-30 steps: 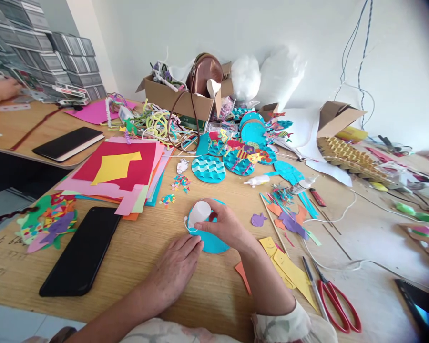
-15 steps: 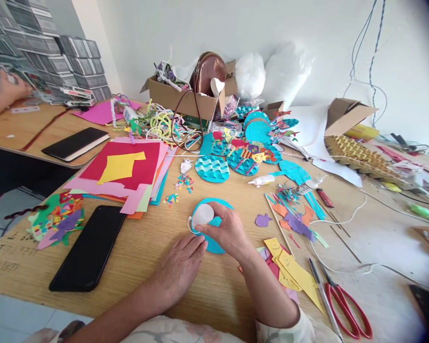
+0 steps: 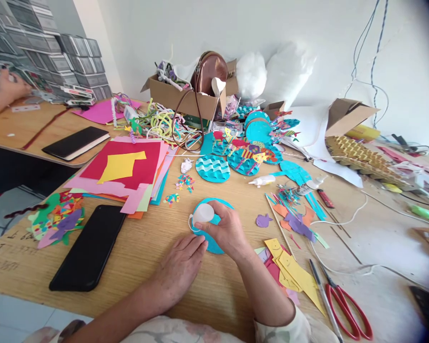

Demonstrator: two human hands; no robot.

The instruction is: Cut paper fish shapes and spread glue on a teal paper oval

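My right hand (image 3: 228,233) is closed round a small white plastic bottle (image 3: 202,214), holding it tilted over a teal paper disc (image 3: 211,243) that lies flat on the wooden table (image 3: 146,257). My left hand (image 3: 178,269) rests palm down on the table with its fingers stretched out, the fingertips at the disc's near left edge. A thin white cord loops off the bottle's left side.
A black phone (image 3: 89,247) lies left of my hands, a stack of coloured paper (image 3: 125,174) behind it. Red scissors (image 3: 346,309), a pen and yellow scraps (image 3: 293,271) lie right. Finished teal discs (image 3: 236,152), a glue bottle (image 3: 262,180) and a cardboard box (image 3: 186,97) stand farther back. Another person's hand (image 3: 7,85) works far left.
The view has swung slightly left. My right hand has tipped the white bottle a little lower over the disc; my left hand has stayed flat.
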